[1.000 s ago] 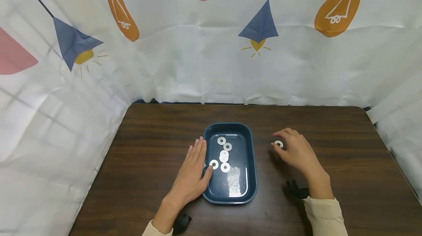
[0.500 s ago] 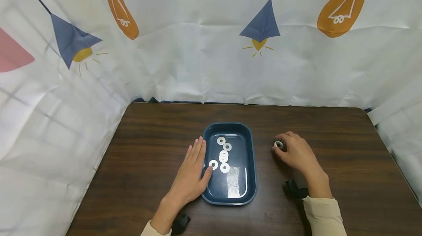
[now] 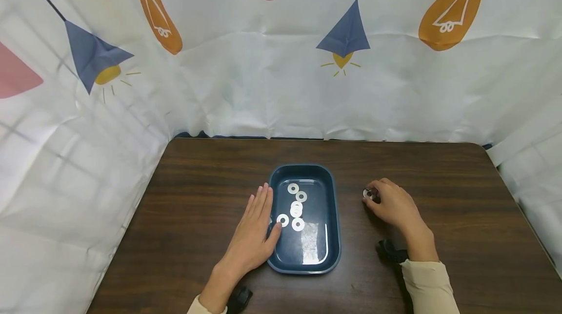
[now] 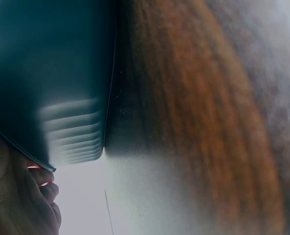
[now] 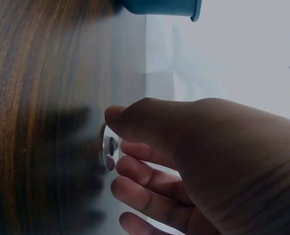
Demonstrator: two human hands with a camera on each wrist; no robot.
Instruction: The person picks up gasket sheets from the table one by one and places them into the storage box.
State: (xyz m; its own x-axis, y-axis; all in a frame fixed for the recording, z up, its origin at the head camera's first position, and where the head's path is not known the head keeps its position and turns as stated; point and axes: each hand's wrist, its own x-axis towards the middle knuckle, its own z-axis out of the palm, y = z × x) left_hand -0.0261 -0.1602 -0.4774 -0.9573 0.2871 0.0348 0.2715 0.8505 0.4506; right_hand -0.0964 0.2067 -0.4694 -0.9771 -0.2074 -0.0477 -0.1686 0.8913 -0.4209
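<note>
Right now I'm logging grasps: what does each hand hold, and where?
The right hand pinches a washer by its rim. The left hand holds nothing, resting against the tray.

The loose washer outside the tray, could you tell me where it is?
In the head view, the washer sits pinched in the right hand, right of the blue tray.

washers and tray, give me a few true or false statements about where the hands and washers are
1. The right hand pinches a washer. True.
2. The tray is empty. False: several washers lie in it.
3. The left hand lies flat against the tray's left side. True.
4. The tray is red. False: it is dark blue.
5. The pinched washer is over the tray. False: it is over the table, right of the tray.
</note>
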